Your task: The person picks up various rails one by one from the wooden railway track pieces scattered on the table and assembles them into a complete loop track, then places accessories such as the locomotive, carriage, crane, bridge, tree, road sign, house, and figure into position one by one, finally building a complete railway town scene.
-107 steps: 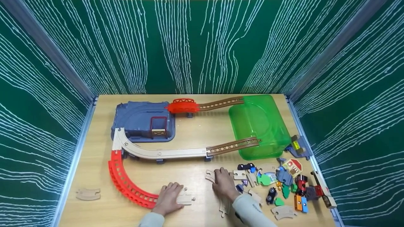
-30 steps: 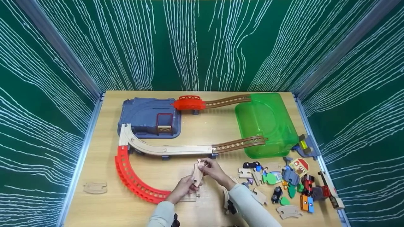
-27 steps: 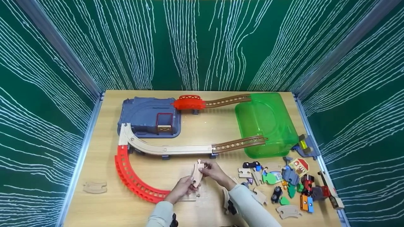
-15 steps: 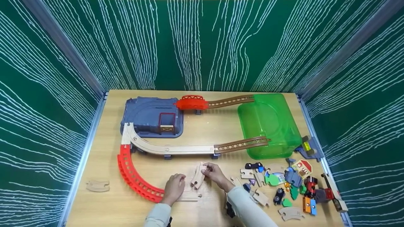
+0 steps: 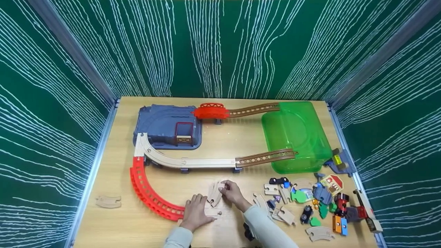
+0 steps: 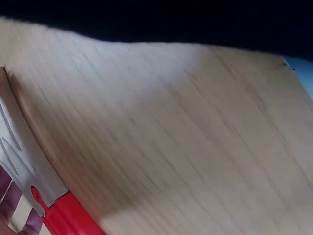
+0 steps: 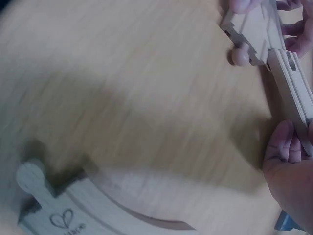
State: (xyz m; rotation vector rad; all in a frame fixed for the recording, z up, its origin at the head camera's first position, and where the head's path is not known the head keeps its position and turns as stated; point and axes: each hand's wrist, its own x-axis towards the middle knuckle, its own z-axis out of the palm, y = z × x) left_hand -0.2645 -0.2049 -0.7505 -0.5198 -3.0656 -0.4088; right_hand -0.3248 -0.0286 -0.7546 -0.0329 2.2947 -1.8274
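Observation:
In the head view my right hand pinches a short curved wooden track at its right side. My left hand straddles a forked wooden switch track, thumb on the near side and fingers on the far side. That switch track joins the end of a red curved track; the left wrist view shows the red track meeting the wood. In the right wrist view the curved track has its socket end close to the switch track, whose round peg sticks out nearby.
A green see-through tunnel and a grey-blue mountain base stand at the back, linked by raised tracks and a red bridge. Loose tracks, trains and a toy house crowd the right. One curved track lies far left.
My right hand has brought the curved track from the right side toward the switch track. Both hands held it briefly; then my left hand let go and returned to the switch track.

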